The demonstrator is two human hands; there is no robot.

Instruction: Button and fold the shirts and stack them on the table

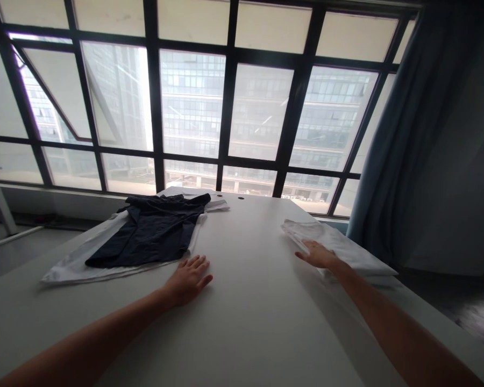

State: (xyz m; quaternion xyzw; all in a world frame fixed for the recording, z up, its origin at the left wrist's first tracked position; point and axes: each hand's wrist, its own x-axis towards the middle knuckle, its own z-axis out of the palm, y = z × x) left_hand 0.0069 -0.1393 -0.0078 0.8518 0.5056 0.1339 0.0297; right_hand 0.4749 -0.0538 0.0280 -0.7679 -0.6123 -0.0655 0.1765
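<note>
My left hand (189, 280) lies on the white table (250, 322) with its fingers spread, holding nothing. Just beyond its fingertips is a dark navy garment (153, 231), laid out over a white cloth (70, 263) whose edges stick out around it. My right hand (318, 254) is stretched out with fingers apart, at the near left side of a folded white cloth stack (347, 247). Whether the right fingers touch that stack cannot be made out. Another piece of white fabric (220, 205) shows behind the navy garment.
Large dark-framed windows (221, 107) stand behind the table, one pane (56, 91) tilted open at the left. A blue curtain (403, 134) hangs at the right. Two dark round holes mark the far tabletop. Part of another white table (0, 199) shows at the far left.
</note>
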